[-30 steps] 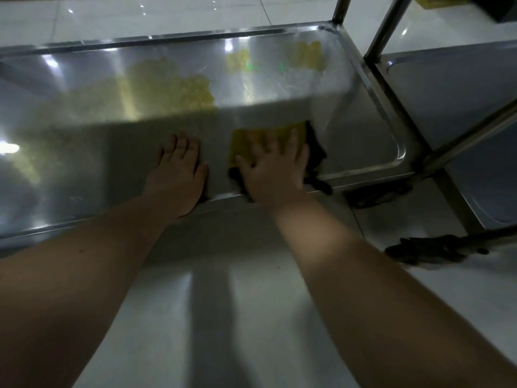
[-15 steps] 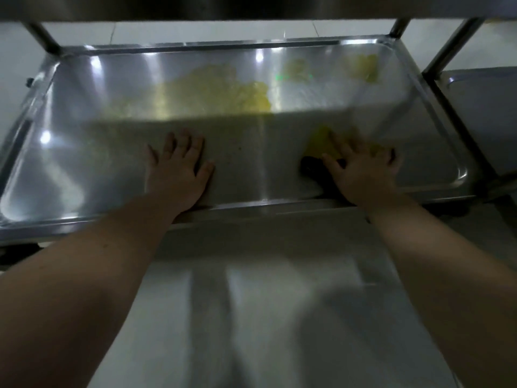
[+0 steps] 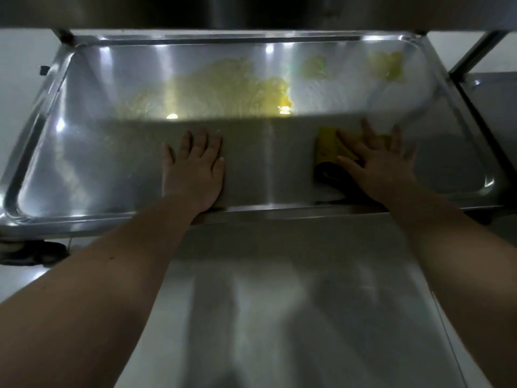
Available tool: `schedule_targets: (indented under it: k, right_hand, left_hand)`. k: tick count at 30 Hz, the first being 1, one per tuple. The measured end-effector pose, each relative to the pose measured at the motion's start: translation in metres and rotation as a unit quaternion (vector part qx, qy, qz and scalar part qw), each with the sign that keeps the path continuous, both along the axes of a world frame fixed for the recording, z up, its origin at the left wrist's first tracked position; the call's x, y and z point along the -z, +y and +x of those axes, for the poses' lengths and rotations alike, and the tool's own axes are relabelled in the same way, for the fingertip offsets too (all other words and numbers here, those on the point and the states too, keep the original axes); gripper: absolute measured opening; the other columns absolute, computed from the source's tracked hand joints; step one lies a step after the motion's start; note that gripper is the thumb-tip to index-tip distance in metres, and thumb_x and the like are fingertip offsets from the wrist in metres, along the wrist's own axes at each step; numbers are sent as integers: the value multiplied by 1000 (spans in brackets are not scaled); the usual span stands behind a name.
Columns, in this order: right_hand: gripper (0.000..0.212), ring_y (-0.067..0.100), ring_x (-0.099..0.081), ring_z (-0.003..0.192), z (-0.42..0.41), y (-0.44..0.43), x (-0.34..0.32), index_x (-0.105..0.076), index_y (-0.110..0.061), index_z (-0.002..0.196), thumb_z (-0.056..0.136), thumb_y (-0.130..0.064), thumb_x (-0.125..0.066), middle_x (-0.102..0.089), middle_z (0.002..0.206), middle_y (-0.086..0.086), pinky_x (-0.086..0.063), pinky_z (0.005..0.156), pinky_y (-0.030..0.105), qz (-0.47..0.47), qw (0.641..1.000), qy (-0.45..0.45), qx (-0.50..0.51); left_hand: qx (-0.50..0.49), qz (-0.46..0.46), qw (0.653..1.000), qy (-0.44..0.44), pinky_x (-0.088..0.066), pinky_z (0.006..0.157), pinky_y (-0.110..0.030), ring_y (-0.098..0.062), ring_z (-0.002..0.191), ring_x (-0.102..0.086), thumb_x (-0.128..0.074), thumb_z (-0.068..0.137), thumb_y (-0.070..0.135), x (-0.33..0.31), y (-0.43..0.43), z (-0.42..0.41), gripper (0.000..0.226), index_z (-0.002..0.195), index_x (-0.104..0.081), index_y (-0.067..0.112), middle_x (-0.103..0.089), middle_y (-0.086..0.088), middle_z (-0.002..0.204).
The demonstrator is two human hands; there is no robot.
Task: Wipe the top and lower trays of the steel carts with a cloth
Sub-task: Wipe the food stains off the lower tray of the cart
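From my feed I see the lower tray (image 3: 84, 169) of the steel cart running almost the full width of the view. Its far half is lit and its near half lies in shadow, so detail there is dim. My left hand (image 3: 195, 169) lies palm down on the tray just inside the front rim, fingers straight and close together, holding nothing. My right hand (image 3: 383, 166) is spread flat, fingers splayed, pressing on the cloth (image 3: 331, 147), which lies on the tray right of centre and near the front rim. The hand covers most of the cloth. Only a yellow part shows left of the fingers, with a darker fold at its near edge, and its full outline is hidden. Blurred yellowish patches (image 3: 223, 88) spread over the lit far half, and I cannot tell whether they sit on the steel or are reflections in it. The upper tray (image 3: 251, 12) is cut off at the top of the frame, showing only a dark underside. A slanted post (image 3: 475, 51) rises at the right, and beside it a neighbouring cart's tray (image 3: 492, 107) is mostly out of frame. A dark caster (image 3: 28, 252) under the left corner is half hidden by the rim. The pale floor (image 3: 279, 317) below is smeared with shadow.
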State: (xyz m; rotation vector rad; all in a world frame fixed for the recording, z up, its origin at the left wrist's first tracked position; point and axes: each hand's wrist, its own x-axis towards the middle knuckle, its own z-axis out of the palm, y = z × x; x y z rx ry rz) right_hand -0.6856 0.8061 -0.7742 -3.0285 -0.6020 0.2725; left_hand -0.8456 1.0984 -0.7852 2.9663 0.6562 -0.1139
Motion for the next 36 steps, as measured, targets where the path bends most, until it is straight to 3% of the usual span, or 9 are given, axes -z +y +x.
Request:
schedule_targets:
  k: [3,7,10,15,18,23,27,32,36]
  right_hand:
    - [56,41,5,149,-29,68,-2,-6,-58,149,97,-64,-25,1,166,-7,4,109,74,14,999,14,35]
    - [71,42,12,148,-79,138,-1,-3,-60,148,83,-85,-17,4,165,-9,11,106,74,26,992,0,-123]
    - [70,38,16,148,-45,109,1,-3,-61,147,85,-83,-25,6,165,-13,7,113,69,29,989,-4,-148]
    - [66,45,16,146,29,21,-4,-4,-60,148,87,-79,-22,9,164,-13,2,110,75,43,996,24,77]
    - [60,48,14,146,23,69,-5,-2,-51,153,97,-66,-21,9,165,-8,1,106,78,32,989,19,141]
    - [79,47,15,146,-37,190,0,-3,-48,153,85,-83,-20,-2,166,-2,1,106,78,47,998,15,-50]
    - [72,39,15,148,-3,172,3,-6,-54,151,87,-81,-25,7,165,-10,7,111,71,40,989,-30,-140]
    - [68,44,10,148,74,89,5,-13,-50,152,90,-77,-23,-4,166,-6,7,109,74,49,996,-52,59]
    - [66,49,14,145,67,132,2,-11,-48,153,92,-66,-26,-1,165,-7,6,104,79,62,972,-39,222]
  left_hand:
    - [-1,-6,1000,-3,2,120,-55,-23,153,0,-18,105,42,0,1,0,56,158,-3,34,-2,2,167]
    - [-2,-10,1000,-8,3,120,-54,-21,153,2,-19,105,42,1,2,-2,55,158,-3,35,0,4,167]
    - [2,-16,1000,-13,2,120,-53,-21,153,1,-19,105,43,2,5,-2,55,158,-4,36,-2,5,166]
    - [-3,-4,1000,-15,0,120,-54,-22,153,-1,-18,105,43,1,1,0,55,158,-5,35,-3,4,167]
    - [-3,3,1000,-9,0,120,-55,-23,153,0,-16,103,44,1,-2,0,57,158,-3,35,-3,3,167]
    - [-11,-2,1000,-14,1,121,-53,-20,153,1,-21,103,45,3,-1,0,58,158,-7,31,-3,4,166]
    - [-11,-16,999,-25,3,121,-51,-18,153,1,-20,103,47,3,1,0,57,158,-5,35,-2,6,166]
    - [-9,-12,1000,-18,3,121,-53,-19,153,3,-16,102,48,6,-1,2,58,157,-1,37,1,7,166]
    - [-10,-6,1000,-13,3,121,-54,-21,153,6,-12,101,47,6,-3,1,59,157,4,34,5,4,166]
